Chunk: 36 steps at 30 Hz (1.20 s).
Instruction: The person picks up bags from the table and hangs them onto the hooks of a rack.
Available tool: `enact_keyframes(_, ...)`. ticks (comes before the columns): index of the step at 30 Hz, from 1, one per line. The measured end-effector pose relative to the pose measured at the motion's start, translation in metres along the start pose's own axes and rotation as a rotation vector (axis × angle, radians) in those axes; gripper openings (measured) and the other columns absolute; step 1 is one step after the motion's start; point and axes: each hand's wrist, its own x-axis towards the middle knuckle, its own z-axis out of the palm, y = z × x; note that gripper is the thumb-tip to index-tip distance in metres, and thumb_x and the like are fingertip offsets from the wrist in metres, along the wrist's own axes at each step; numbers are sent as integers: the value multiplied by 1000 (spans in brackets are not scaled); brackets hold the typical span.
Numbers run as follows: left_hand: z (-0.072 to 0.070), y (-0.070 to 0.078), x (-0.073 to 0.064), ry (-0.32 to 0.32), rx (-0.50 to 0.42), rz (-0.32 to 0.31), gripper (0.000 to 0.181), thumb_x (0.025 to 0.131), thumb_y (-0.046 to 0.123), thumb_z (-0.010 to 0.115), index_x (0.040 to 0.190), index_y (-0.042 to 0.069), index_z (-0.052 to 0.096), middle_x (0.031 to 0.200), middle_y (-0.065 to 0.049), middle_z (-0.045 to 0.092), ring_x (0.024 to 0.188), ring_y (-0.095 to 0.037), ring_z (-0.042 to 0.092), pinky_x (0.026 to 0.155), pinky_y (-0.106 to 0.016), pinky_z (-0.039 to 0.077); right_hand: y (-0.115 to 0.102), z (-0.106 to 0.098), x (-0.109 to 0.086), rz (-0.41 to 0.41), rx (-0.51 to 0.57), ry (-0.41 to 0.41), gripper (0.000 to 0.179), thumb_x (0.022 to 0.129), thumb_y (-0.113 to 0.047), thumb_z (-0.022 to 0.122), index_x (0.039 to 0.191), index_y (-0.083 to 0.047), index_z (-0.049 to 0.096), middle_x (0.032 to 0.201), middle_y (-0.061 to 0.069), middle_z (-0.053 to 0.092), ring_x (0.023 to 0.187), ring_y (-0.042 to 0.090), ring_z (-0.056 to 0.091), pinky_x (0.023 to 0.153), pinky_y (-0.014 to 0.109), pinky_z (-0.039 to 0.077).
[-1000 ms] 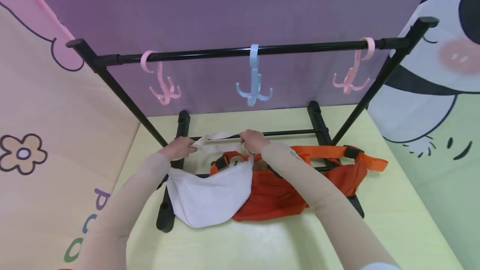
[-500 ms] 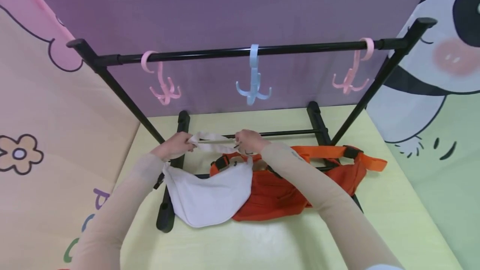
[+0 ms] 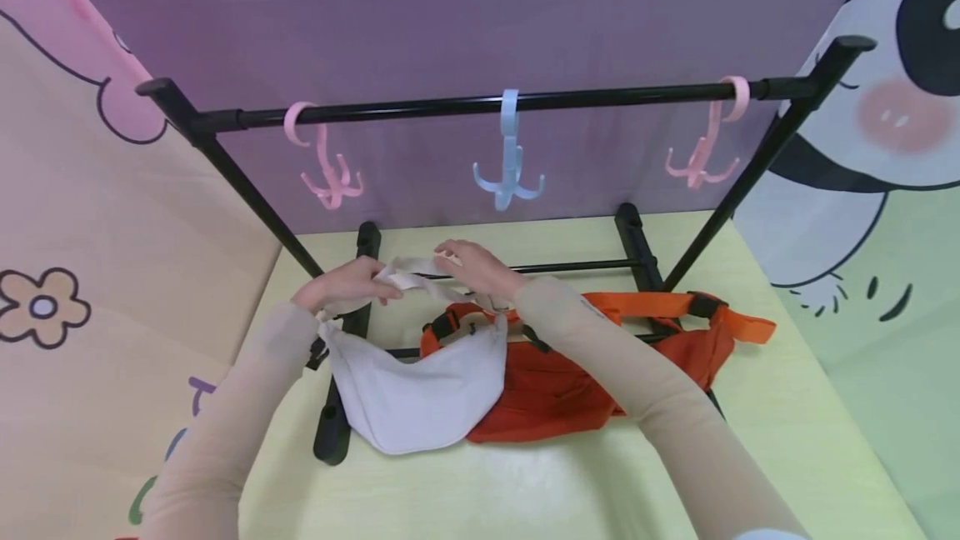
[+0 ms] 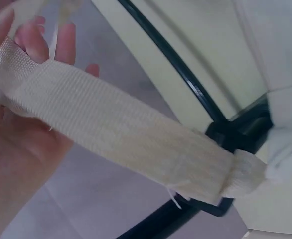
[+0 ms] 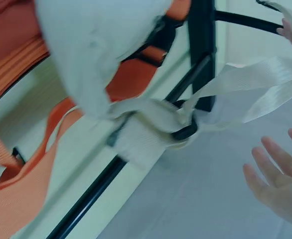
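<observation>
A white waist bag lies at the front of the rack's base, partly over an orange-red waist bag. Above it the white bag's webbing strap stretches between the hands. My left hand holds the strap, which runs between thumb and fingers in the left wrist view, where a sewn strap end sits by a black buckle. My right hand is beside the strap; the right wrist view shows its fingers spread and apart from the webbing, with a black slider on the strap nearby.
A black rack stands on the pale tabletop, its top bar crossing above the hands. From it hang a left pink hook, a blue hook and a right pink hook. An orange strap trails right.
My right hand has let go of the strap and moved left and slightly up, its fingers straightening. My left hand has shifted a little left with the strap. The bags stay nearly in place.
</observation>
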Motion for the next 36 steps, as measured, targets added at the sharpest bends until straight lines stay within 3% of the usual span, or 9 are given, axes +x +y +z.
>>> enact_keyframes(7, -5, 11, -4, -24, -1, 9, 26, 82, 29, 62, 86, 3, 62, 69, -11, 58, 56, -13, 42, 55, -26, 35, -12, 3, 0, -14, 91, -142, 59, 88, -53, 38, 137, -20, 31, 138, 3, 35, 123, 19, 36, 97, 39, 33)
enact_keyframes(10, -6, 16, -5, -42, 22, 17, 25, 83, 29, 60, 84, 4, 62, 65, -10, 57, 55, -15, 43, 56, -27, 36, -16, 4, -1, -10, 108, -184, 66, 83, -57, 45, 139, -26, 27, 140, 0, 32, 123, 19, 35, 96, 40, 33)
enact_keyframes(15, -9, 22, -9, -71, 14, 29, 25, 84, 27, 60, 89, 3, 62, 62, -6, 55, 54, -15, 46, 56, -27, 38, -21, 4, -1, -34, 64, -178, 75, 75, -51, 62, 138, -25, 29, 121, 4, 44, 105, 17, 46, 84, 32, 41)
enact_keyframes(22, -12, 28, -13, -65, 15, 39, 26, 83, 28, 61, 88, 3, 62, 57, -1, 51, 52, -12, 43, 55, -25, 37, -22, 2, -1, -71, -28, -114, 37, 80, -27, 63, 112, -11, 55, 95, 6, 49, 81, 16, 47, 69, 24, 40)
enact_keyframes(26, -15, 31, -16, -58, 36, 56, 27, 82, 28, 62, 87, 2, 61, 54, -2, 51, 49, -11, 42, 54, -25, 37, -22, -1, -1, -75, 1, -107, 20, 79, -19, 60, 96, -10, 56, 89, 3, 52, 73, 14, 47, 63, 23, 40)
enact_keyframes(31, -20, 37, -23, -43, 35, 77, 25, 82, 27, 62, 82, 2, 61, 54, -1, 53, 48, -9, 42, 50, -23, 35, -28, -9, -1, -74, 86, -134, 15, 76, -14, 59, 90, -9, 53, 81, 4, 54, 64, 14, 46, 56, 23, 40)
enact_keyframes(36, -23, 46, -29, -20, 26, 81, 23, 83, 26, 61, 78, 4, 61, 55, -2, 54, 47, -8, 41, 47, -21, 34, -33, -17, -3, -102, 196, -183, 27, 76, -10, 60, 103, -8, 54, 84, 2, 62, 73, 14, 55, 65, 24, 45)
